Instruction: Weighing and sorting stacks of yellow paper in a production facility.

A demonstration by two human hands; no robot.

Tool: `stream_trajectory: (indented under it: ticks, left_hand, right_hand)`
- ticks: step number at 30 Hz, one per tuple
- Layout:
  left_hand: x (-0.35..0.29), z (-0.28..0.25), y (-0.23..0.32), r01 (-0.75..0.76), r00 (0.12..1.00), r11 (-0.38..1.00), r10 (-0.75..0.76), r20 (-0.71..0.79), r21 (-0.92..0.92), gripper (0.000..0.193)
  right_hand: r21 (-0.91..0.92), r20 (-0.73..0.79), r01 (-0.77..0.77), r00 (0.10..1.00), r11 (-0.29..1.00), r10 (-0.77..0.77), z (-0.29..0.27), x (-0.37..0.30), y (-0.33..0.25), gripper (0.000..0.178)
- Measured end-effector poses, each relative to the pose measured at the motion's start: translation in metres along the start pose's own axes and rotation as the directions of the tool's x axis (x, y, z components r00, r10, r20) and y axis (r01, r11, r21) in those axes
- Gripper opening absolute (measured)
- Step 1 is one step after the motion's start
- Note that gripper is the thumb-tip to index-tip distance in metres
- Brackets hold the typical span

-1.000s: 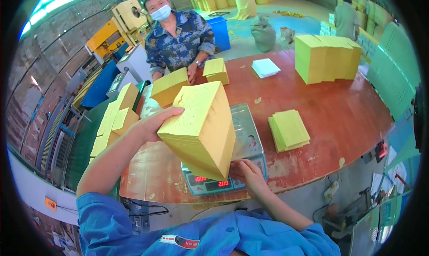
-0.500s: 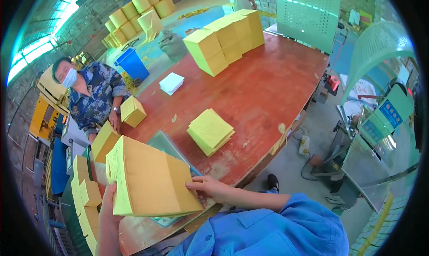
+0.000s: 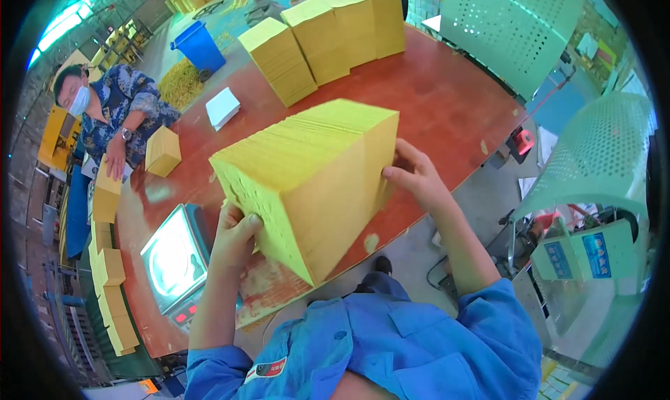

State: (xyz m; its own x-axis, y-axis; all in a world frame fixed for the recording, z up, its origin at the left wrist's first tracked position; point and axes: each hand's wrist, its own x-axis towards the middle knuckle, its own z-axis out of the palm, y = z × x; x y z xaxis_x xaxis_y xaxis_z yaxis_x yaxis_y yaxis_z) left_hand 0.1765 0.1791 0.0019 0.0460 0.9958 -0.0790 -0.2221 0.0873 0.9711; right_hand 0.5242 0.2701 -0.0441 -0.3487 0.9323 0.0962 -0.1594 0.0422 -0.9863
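Note:
Between my hands is a large block of stacked yellow paper (image 3: 342, 190), tilted above the table's near edge. My left hand (image 3: 236, 234) presses its left end, the thumb lying on the rough sheet edges. At the opposite end, my right hand (image 3: 417, 175) grips the block with the thumb on the near face. Some fingers of both hands are hidden behind the paper. Left of my left forearm sits a digital scale (image 3: 174, 260) with a bright, bare plate and red digits.
Tall yellow paper stacks (image 3: 335, 40) line the red table's (image 3: 447, 86) far side. A white paper pile (image 3: 222, 108) and a small yellow block (image 3: 163, 151) are at left. A masked co-worker (image 3: 118, 107) touches another block (image 3: 106, 197). Green perforated machine guards (image 3: 513, 30) stand right.
The paper block has moved right and away from the scale, turning in my hands. The scale's plate is now uncovered. The small pile at the table's middle is now hidden behind the block.

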Motion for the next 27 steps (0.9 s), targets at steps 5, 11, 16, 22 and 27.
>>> stream_trajectory:
  ticks: [5, 11, 16, 22, 27]
  left_hand:
    - [0.05, 0.024, -0.077, -0.072, 0.992, 0.968, 0.096, -0.086, 0.242, 0.047]
    - [0.058, 0.036, -0.133, -0.066, 0.986, 0.995, 0.054, -0.161, -0.07, 0.077]
    - [0.038, 0.036, -0.179, -0.229, 0.931, 0.971, 0.199, -0.307, -0.064, 0.069]
    - [0.023, 0.034, -0.256, -0.171, 0.898, 0.962, 0.064, -0.434, -0.212, 0.052]
    - [0.061, 0.072, -0.256, -0.38, 0.733, 0.895, 0.137, -0.666, -0.234, 0.049]
  right_hand:
    - [-0.302, -0.04, 0.141, 0.986, 0.943, -0.16, -0.063, 0.019, 0.033, 0.057]
    - [-0.39, -0.024, 0.06, 0.997, 0.919, -0.075, -0.084, 0.015, 0.053, 0.066]
    - [-0.277, 0.025, -0.032, 0.999, 0.96, 0.04, -0.095, 0.01, 0.036, 0.061]
    - [0.097, -0.127, 0.025, 0.992, 0.995, -0.013, -0.103, 0.05, 0.052, 0.065]
    - [0.318, -0.138, -0.154, 0.969, 0.935, 0.206, -0.064, 0.056, 0.101, 0.05]
